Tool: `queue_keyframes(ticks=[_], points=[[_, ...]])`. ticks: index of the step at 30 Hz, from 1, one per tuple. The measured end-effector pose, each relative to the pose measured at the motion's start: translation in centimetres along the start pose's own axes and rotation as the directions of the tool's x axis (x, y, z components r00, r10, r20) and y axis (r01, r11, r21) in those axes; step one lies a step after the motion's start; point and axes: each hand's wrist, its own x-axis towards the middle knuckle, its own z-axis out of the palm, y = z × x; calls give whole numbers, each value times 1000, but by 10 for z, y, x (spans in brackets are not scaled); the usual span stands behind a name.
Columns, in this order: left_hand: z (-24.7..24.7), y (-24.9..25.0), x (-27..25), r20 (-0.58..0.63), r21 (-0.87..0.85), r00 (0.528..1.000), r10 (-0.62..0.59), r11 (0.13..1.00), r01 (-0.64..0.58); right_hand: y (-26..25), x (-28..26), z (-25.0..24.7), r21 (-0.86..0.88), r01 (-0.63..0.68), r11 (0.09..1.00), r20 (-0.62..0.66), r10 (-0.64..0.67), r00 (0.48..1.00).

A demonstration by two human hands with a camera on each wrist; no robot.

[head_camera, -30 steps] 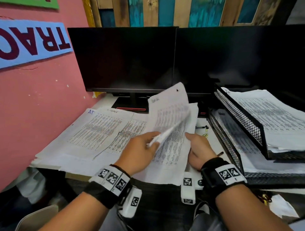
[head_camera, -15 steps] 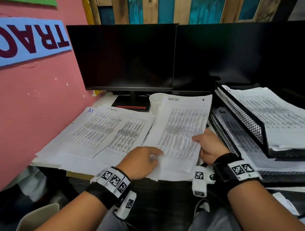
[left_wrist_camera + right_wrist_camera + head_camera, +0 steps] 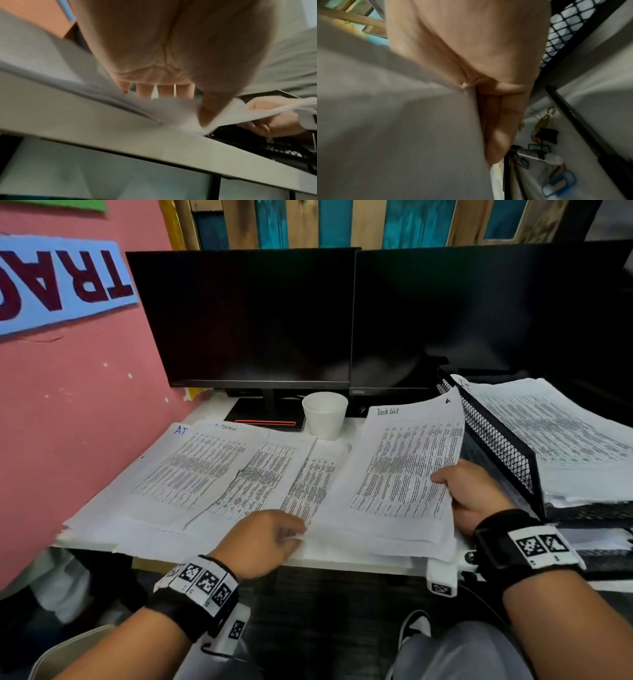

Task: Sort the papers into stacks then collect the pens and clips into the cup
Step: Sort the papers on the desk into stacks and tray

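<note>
Papers [image 3: 400, 474] at our two o'clock sit pinched in our right hand [image 3: 474, 496], left hand [image 3: 263, 539] pinching their near edge.

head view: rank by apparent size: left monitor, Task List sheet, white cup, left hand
1. left monitor
2. Task List sheet
3. left hand and white cup: alike; the hand is nearer the camera, so unranked.

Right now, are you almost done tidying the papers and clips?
Not yet. Some papers lie spread at the left. The right hand grips the Task List sheets; the left hand pinches their corner. The clips and pens still lie on the desk; none shows in the cup.
</note>
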Motion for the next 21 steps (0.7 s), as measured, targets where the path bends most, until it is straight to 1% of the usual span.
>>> queue_keyframes(ticks=[2,3,4,5,6,8,9,10,11,13,15,17,18,19,21], points=[[-4,-7,-1,-113,-134,991,-68,990,53,-1,-5,-2,4,2,1000,-26,-2,1000],[-7,-10,0,-177,-211,977,-118,974,79,-2,-8,-2,-17,7,1000,-35,-8,999],[-11,-11,0,-263,-311,949,-173,946,87,-2,-9,-3,-37,13,999,-43,-15,999],[-17,-10,-1,-347,-399,909,-232,913,80,-2,-10,-3,-41,17,999,-46,-19,999],[-21,-9,-1,-416,-486,866,-277,873,46,-3,-11,-2,-47,18,999,-49,-21,999],[-32,-4,-1,-491,-640,781,-386,768,-23,-2,-12,2,-62,12,998,-51,-15,999],[-38,1,-2,-508,-677,756,-414,735,-53,0,-12,4,-55,3,998,-42,-5,999],[-42,3,-2,-520,-683,753,-402,725,-85,1,-13,9,-29,-1,1000,-20,0,1000],[-46,10,-3,-531,-670,767,-359,733,-121,4,-15,13,10,-4,1000,13,4,1000],[-48,25,-4,-544,-588,806,-232,791,-169,10,-15,25,68,-11,998,69,6,998],[-44,44,-4,-512,-484,855,-86,851,-205,15,-17,38,118,-7,993,109,-6,994],[-35,62,-4,-393,-429,919,22,880,-204,16,-19,49,168,-14,986,123,-6,992],[-28,66,-3,-324,-402,945,52,896,-188,17,-20,54,194,-21,981,124,-3,992],[-20,69,0,-267,-365,961,78,914,-176,19,-21,58,219,-28,975,126,1,992],[-5,76,5,-196,-267,972,130,947,-180,21,-24,65,263,-38,964,138,2,990]])
